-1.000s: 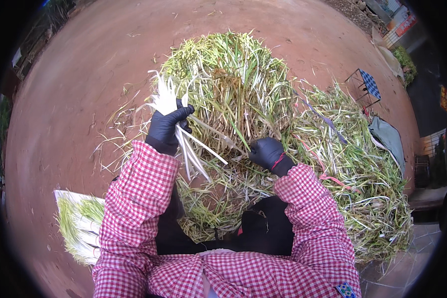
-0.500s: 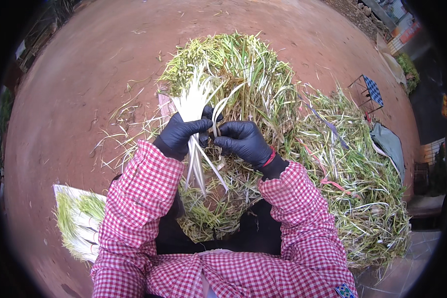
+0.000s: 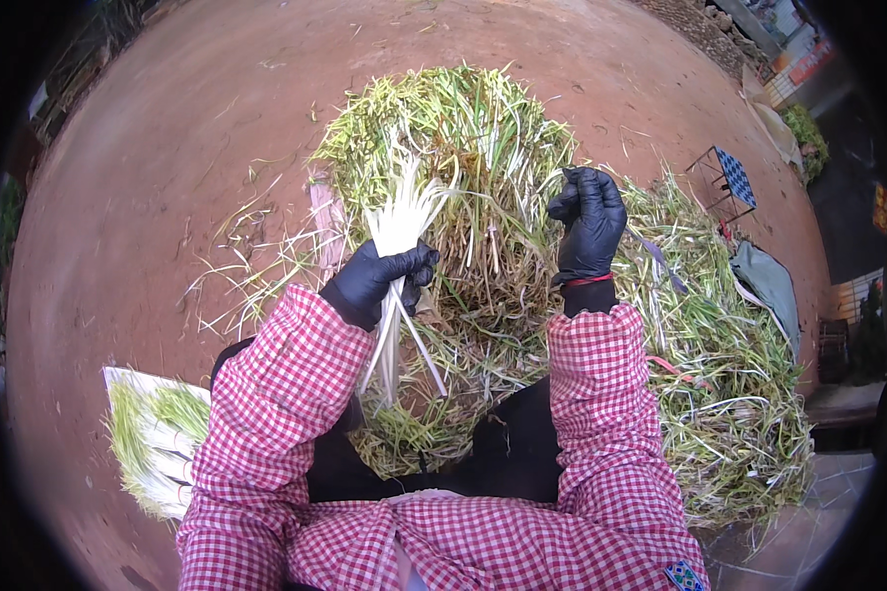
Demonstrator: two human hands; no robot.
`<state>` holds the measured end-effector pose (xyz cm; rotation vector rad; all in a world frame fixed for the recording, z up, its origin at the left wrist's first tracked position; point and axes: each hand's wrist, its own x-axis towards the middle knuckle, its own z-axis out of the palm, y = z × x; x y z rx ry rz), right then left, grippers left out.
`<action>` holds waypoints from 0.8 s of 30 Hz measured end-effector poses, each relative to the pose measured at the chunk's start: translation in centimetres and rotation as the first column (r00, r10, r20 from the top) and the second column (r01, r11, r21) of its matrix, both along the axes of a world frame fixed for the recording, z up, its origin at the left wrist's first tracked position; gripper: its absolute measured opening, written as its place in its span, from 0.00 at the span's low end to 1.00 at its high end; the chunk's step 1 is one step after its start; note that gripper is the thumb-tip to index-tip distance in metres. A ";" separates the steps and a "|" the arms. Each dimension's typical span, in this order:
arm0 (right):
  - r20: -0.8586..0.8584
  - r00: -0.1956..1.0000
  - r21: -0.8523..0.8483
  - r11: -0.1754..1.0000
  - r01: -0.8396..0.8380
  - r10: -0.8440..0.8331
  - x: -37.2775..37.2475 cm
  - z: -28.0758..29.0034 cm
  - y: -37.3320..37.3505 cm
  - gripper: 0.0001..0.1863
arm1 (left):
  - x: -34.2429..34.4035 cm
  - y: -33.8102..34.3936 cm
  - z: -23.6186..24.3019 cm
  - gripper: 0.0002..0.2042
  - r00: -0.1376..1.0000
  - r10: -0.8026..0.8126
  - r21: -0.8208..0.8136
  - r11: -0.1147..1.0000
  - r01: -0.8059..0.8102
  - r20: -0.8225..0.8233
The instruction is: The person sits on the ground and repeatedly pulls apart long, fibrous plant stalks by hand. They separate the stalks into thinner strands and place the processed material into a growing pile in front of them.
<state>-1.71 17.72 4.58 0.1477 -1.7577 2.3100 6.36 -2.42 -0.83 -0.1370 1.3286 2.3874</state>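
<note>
My left hand [image 3: 389, 276], in a black glove, is closed around a bunch of pale, flat leafy stalks [image 3: 399, 219] that look like blanched chives. Their white ends fan out above the fist, and a few long strands hang below it. Off to the right, my right hand [image 3: 589, 222], also gloved, is raised over the edge of the plant pile with its fingers curled in. Whatever those fingers hold, if anything, is hidden. Directly in front lies a big heap of green and yellowish stalks [image 3: 463, 118], brown and tangled at its near side.
A second heap of loose leaves [image 3: 729, 394] spreads along my right. Neat bundles [image 3: 168, 438] rest on a white sheet at the lower left. Farther right stand a small stool with a blue checked top [image 3: 735, 179] and a grey-green cloth [image 3: 765, 291]. Reddish bare ground [image 3: 138, 246] surrounds the heaps.
My right hand has moved away from the bunch, up and to the right; the pale strand it pinched is no longer seen there. My left hand, still gripping the bunch, has dropped slightly.
</note>
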 end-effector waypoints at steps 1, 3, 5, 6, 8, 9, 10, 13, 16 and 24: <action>0.061 0.998 0.086 0.996 -0.039 0.034 0.5 0.1 -0.3 0.11 | 0.2 -0.1 0.3 0.10 0.999 0.039 0.009 0.999 -0.039 -0.033; 0.325 0.826 0.145 0.839 -0.525 0.461 2.1 -0.9 -1.1 0.17 | 0.4 -0.5 1.0 0.11 0.995 0.046 0.056 0.998 -0.041 -0.087; 0.288 0.518 0.160 0.493 -0.855 0.806 4.5 -3.3 -2.8 0.19 | 0.3 -1.0 1.5 0.10 0.983 0.180 0.109 0.978 -0.177 -0.020; 0.437 0.292 -0.018 0.333 -0.943 0.851 4.9 -4.3 -2.6 0.14 | 0.2 -1.3 1.8 0.11 0.962 0.273 0.167 0.949 -0.267 -0.014; 0.342 0.459 0.015 0.483 -0.875 0.820 5.6 -5.8 -1.2 0.10 | 0.0 -2.5 2.2 0.08 0.940 0.336 0.215 0.924 -0.317 -0.061; 0.433 0.458 0.086 0.470 -0.879 0.776 5.5 -6.3 0.0 0.09 | 0.0 -3.1 2.3 0.08 0.934 0.357 0.202 0.917 -0.345 -0.023; 0.450 0.462 0.132 0.455 -0.881 0.764 5.1 -6.4 1.6 0.09 | -0.1 -3.7 2.4 0.08 0.933 0.359 0.202 0.915 -0.348 -0.019; 0.464 0.488 0.192 0.453 -0.870 0.740 4.2 -6.7 6.7 0.08 | -0.5 -7.3 3.2 0.07 0.852 0.516 0.295 0.830 -0.473 -0.085; 0.695 0.678 0.655 0.178 -0.734 0.240 2.3 -8.5 9.8 0.15 | -0.3 -9.4 3.4 0.08 0.817 0.570 0.360 0.782 -0.509 -0.082; 0.182 0.907 0.947 0.178 -0.265 0.381 -5.1 -13.3 6.5 0.34 | -0.6 -7.5 3.0 0.08 0.784 0.597 0.435 0.759 -0.484 -0.169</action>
